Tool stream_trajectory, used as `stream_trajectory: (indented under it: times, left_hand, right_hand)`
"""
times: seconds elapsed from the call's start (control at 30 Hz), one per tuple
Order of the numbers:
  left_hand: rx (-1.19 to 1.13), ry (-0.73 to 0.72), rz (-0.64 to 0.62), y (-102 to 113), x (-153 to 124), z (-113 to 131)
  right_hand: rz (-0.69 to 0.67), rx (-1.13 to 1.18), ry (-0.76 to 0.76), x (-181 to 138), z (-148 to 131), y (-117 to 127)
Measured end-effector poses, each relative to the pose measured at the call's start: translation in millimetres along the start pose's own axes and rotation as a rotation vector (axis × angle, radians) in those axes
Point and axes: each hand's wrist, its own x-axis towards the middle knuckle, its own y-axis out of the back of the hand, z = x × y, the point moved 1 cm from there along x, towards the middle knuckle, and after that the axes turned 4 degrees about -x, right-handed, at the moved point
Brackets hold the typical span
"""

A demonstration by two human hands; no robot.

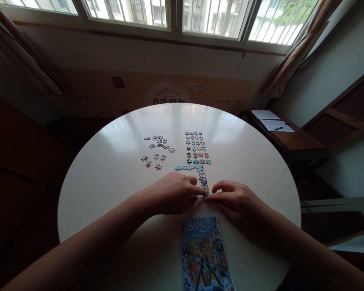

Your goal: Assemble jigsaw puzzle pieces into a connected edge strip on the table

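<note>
On the round white table (115, 169) a joined strip of puzzle pieces (202, 178) runs toward me from a short blue row (186, 167). My left hand (172, 193) and my right hand (233, 198) meet at the near end of that strip, fingertips pinched together on its last piece (206, 196). The fingers of both hands are curled. A colourful puzzle box (204, 254) lies just below my hands, at the near edge.
Loose puzzle pieces lie in two groups: a scattered cluster (157, 151) at centre left and a neat grid (196, 147) beyond the strip. A dark side table (286, 137) with papers (271, 120) and a pen stands at the right. Windows run along the back.
</note>
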Motion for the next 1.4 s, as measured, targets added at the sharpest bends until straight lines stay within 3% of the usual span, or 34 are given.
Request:
stream_trajectory:
  times: [0.73,1.2,1.4]
  left_hand:
    - [-0.137,0.010,0.005,-5,1,-9]
    - [-0.003,-0.010,-0.012,-3,2,1]
    - [-0.077,0.052,0.025,-7,3,-1]
  right_hand:
    - [-0.013,0.085,0.015,-1,6,1]
    - [-0.043,0.063,-0.046,2,2,2]
    - [0.014,0.204,-0.048,-1,13,0]
